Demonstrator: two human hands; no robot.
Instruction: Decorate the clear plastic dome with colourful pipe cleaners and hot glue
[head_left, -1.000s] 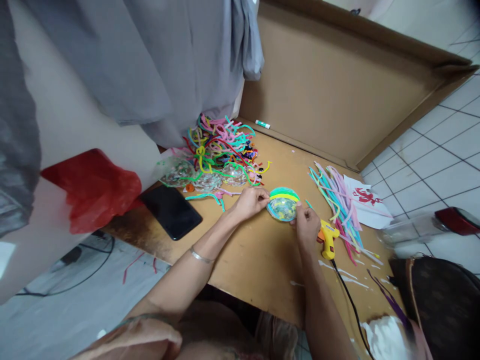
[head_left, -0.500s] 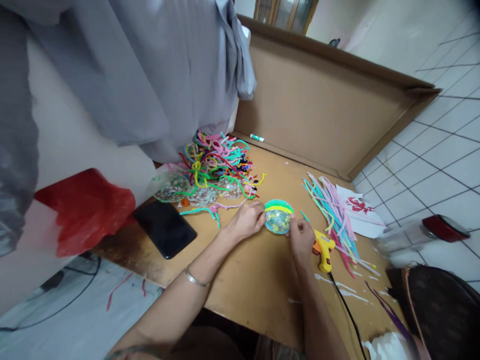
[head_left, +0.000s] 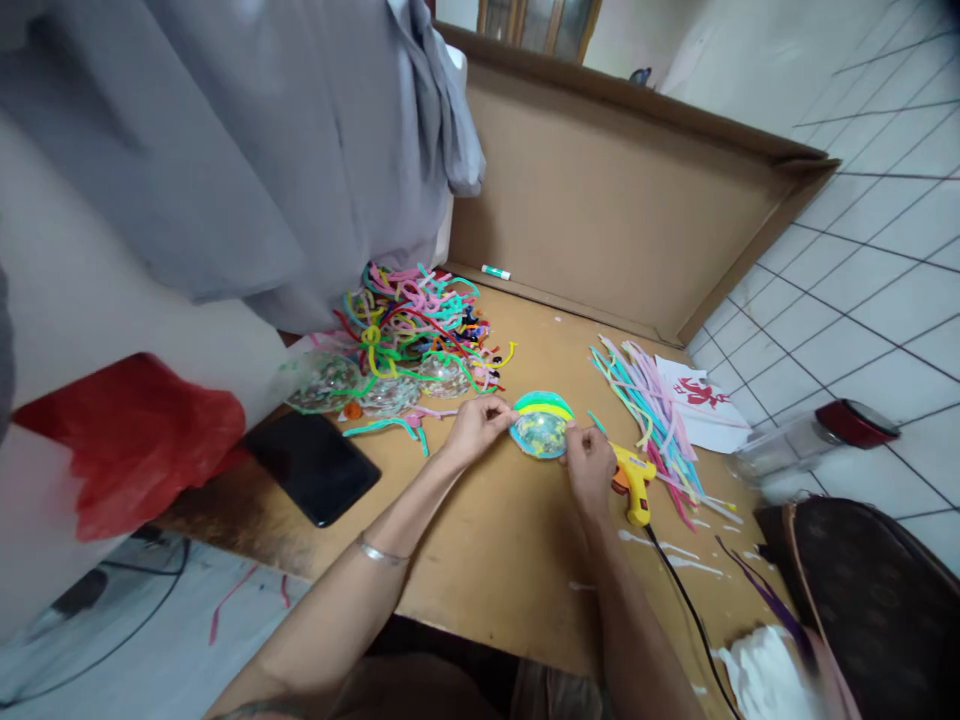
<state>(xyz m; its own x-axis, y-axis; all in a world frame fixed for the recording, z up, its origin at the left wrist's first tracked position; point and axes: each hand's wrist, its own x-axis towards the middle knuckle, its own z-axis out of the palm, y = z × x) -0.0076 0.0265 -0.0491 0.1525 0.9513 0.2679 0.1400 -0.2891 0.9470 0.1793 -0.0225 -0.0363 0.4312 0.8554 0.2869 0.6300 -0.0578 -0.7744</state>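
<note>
Between my hands is a clear plastic dome (head_left: 541, 437) with bands of green and yellow pipe cleaner over its upper part and a blue edge around it. My left hand (head_left: 480, 425) is closed in a pinch at the dome's left edge. On the opposite side, the fingers of my right hand (head_left: 589, 458) are pinched at its right edge. A short teal pipe cleaner end (head_left: 596, 422) shows just beyond my right hand. Close to the right of that hand lies a yellow hot glue gun (head_left: 636, 478), its black cord running toward the front.
Left of the dome are a tangled pile of pipe cleaners (head_left: 420, 310), several clear domes (head_left: 390, 395) and a black tablet or phone (head_left: 313, 468). On the right lie straight pipe cleaners (head_left: 652, 410), a bottle (head_left: 795, 447) and a brown bag (head_left: 877, 580). A cardboard panel (head_left: 585, 190) stands behind.
The whole view has shifted slightly, so things appear further left. My left fingers look more stretched out at the dome's edge, and the dome seems slightly tilted. Both hands stay at its sides.
</note>
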